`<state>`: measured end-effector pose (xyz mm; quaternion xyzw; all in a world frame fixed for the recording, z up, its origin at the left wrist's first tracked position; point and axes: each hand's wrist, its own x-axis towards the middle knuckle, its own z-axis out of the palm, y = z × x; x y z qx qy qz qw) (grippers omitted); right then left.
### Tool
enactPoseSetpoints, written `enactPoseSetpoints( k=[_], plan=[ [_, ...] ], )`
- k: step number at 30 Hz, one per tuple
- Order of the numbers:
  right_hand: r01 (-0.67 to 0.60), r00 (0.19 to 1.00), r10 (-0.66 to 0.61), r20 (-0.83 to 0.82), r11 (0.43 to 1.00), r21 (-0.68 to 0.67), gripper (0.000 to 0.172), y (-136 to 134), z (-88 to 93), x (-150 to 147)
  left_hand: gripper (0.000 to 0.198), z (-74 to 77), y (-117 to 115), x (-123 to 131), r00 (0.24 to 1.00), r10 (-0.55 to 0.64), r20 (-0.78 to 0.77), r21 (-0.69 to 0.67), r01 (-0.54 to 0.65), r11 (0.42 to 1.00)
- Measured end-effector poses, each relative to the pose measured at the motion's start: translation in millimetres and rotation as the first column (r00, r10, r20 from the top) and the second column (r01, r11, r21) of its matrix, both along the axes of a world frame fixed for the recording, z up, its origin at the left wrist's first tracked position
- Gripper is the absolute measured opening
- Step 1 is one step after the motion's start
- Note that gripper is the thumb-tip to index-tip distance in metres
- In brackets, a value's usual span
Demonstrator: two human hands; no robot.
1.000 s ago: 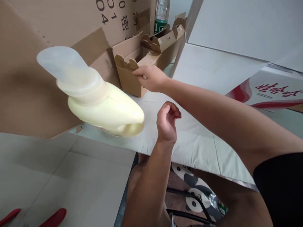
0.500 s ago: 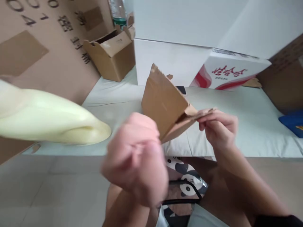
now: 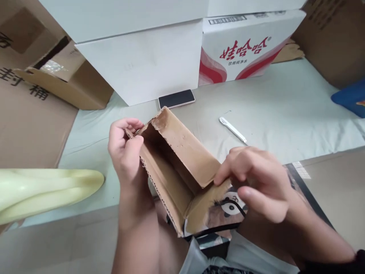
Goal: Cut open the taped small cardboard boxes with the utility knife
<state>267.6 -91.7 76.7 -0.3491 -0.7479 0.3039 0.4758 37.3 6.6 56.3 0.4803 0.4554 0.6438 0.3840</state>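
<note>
A small brown cardboard box (image 3: 185, 146) with torn edges is held up in front of me, tilted, its open side facing me. At its upper left end my left hand (image 3: 125, 146) pinches a flap between thumb and fingers. My right hand (image 3: 255, 180) is at the lower right end, index fingertip touching the wall beside a frayed flap (image 3: 201, 207); the thumb stands apart from the cardboard. Beyond the right hand, a white utility knife (image 3: 232, 130) lies on the pale green cloth (image 3: 279, 114). A phone (image 3: 176, 99) rests behind the box.
White cartons stand at the back, one (image 3: 242, 53) with red lettering. Another open brown box (image 3: 82, 82) is at back left, beside a large carton (image 3: 31, 129). A pale yellow smooth object (image 3: 51, 190) juts in from the left. Something blue (image 3: 350, 99) sits at the right edge.
My left hand went from a fist in front of the box to gripping its left end. The box has turned its opening towards me. My right thumb has come off the cardboard. The view has shifted.
</note>
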Motion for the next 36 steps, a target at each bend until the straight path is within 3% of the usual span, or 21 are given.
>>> enactPoseSetpoints(
  k=[3, 6, 8, 11, 14, 18, 22, 27, 31, 36],
  plan=[
    [0.045, 0.994, -0.049, 0.095, 0.998, 0.04, 0.028, 2, 0.1, 5, 0.03, -4.0, -1, 9, 0.997, -0.063, -0.032, 0.044, 0.065, 0.997],
    [-0.107, 0.943, 0.074, 0.326, 0.991, 0.085, 0.053, 5, -0.1, -1, 0.03, -6.1, -4, 13, 0.989, -0.132, -0.064, 0.067, 0.137, 0.988],
    [-0.174, 0.899, 0.144, 0.414, 0.984, 0.035, 0.059, 6, -1.9, -8, 0.024, -7.0, -7, 14, 0.982, -0.181, -0.052, 0.078, 0.185, 0.98],
    [-0.16, 0.833, 0.17, 0.526, 0.985, -0.065, 0.055, 9, -6.5, -17, 0.017, -8.9, -9, 12, 0.967, -0.252, -0.038, 0.056, 0.254, 0.965],
    [-0.115, 0.804, 0.12, 0.582, 0.992, -0.046, 0.056, 10, -9.9, -18, 0.02, -11.8, -9, 7, 0.953, -0.303, -0.02, 0.035, 0.304, 0.952],
    [-0.031, 0.846, -0.037, 0.533, 0.993, 0.118, 0.062, 10, -10.0, -9, 0.023, -16.6, -9, -3, 0.948, -0.316, 0.027, 0.016, 0.316, 0.949],
    [0.088, 0.853, -0.208, 0.478, 0.961, 0.261, 0.055, 8, -7.8, 2, 0.025, -20.8, -10, -9, 0.954, -0.299, 0.037, -0.011, 0.299, 0.954],
    [0.301, 0.77, -0.465, 0.436, 0.868, 0.395, 0.041, 8, -4.7, 13, 0.024, -22.0, -12, -7, 0.963, -0.261, 0.068, -0.002, 0.262, 0.965],
    [0.594, 0.641, -0.703, 0.307, 0.708, 0.381, 0.023, 11, -9.9, 17, 0.021, -24.5, -11, -3, 0.955, -0.297, -0.013, 0.065, 0.297, 0.953],
    [0.672, 0.575, -0.798, 0.179, 0.586, 0.453, 0.013, 18, -27.5, 16, 0.025, -36.9, -1, 1, 0.946, -0.263, -0.187, 0.178, 0.296, 0.938]
  ],
)
